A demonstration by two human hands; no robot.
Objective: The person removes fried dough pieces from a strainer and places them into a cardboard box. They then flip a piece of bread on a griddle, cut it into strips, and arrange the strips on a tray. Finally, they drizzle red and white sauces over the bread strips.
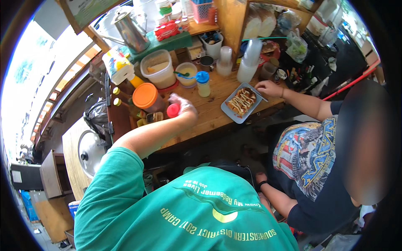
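Observation:
My left hand, in what looks like a thin clear glove, curls round a red-capped bottle at the left part of the wooden counter. Beside it are a tub with an orange lid and a small open container. My right hand cannot be made out; my torso and the other person hide that side. Near the counter's front edge lies a light-blue rectangular plate of food striped with pale and brown sauce. A co-worker's hand touches a pale utensil at the plate's right edge.
A co-worker in a dark printed T-shirt stands close at right. Behind the plate are stacked plastic cups, a blue-capped squeeze bottle and a tub with a green spoon. A metal pitcher stands at back left.

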